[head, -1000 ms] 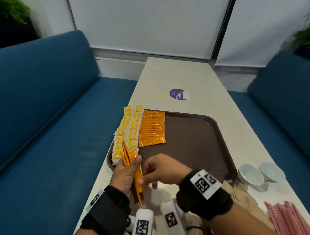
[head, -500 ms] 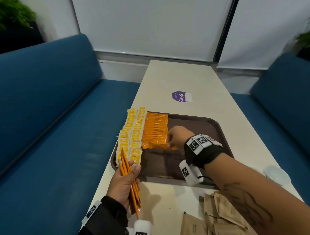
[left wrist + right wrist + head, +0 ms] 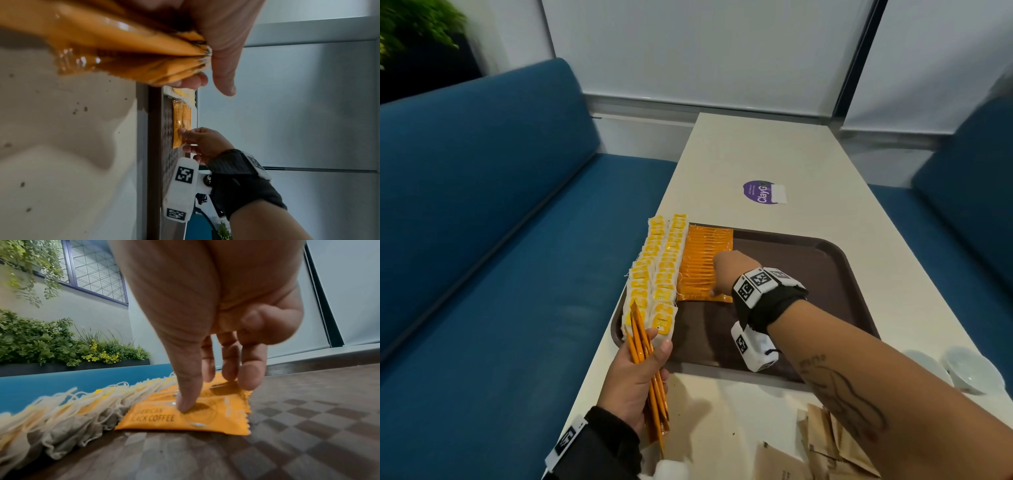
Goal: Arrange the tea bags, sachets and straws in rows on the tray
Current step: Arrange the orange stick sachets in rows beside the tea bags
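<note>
A brown tray (image 3: pixel 808 274) lies on the pale table. Two rows of yellow-tagged tea bags (image 3: pixel 661 270) run along its left edge, with a row of orange coffee sachets (image 3: pixel 705 253) beside them. My right hand (image 3: pixel 717 289) reaches over the tray. Its thumb (image 3: pixel 185 402) and straight fingertips press on the nearest orange sachet (image 3: pixel 185 420), which lies flat at the near end of that row. Left of the tray's near corner, my left hand (image 3: pixel 640 370) grips a bundle of orange sachets (image 3: pixel 645 346), seen close up as the bundle (image 3: pixel 133 48) in the left wrist view.
Brown paper sachets (image 3: pixel 835 448) lie loose on the table at the bottom right. Two white bowls (image 3: pixel 976 373) stand right of the tray. A purple sticker (image 3: pixel 762 192) is on the table beyond it. Blue sofas (image 3: pixel 482 240) flank the table.
My right hand took one orange sachet from the left hand's bundle, carried it onto the tray and laid it flat at the near end of the orange row. The left hand kept its bundle.
</note>
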Tool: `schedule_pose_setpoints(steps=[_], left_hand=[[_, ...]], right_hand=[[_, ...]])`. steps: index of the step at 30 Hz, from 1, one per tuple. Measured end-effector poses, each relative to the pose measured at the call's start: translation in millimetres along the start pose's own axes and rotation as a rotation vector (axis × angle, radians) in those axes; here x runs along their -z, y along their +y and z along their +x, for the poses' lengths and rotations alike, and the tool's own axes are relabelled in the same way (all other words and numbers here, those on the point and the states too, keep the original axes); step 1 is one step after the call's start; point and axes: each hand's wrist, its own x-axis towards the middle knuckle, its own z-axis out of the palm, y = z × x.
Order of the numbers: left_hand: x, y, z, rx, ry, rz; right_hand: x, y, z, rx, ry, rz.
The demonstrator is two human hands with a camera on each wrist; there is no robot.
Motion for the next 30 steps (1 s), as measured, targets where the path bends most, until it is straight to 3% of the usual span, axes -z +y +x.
schedule_pose_setpoints(steps=[9, 17, 30], left_hand=[[-4, 0, -1, 0.029, -0.022, -0.022], [-2, 1, -2, 0.026, -0.042, -0.019], [0, 1, -3, 0.022, -0.063, -0.025]], right_hand=[[0, -1, -5, -0.016, 0.012, 0.066], [-3, -24, -9, 0.122, -0.034, -0.159], [-2, -31, -13, 0.089, -0.018, -0.201]])
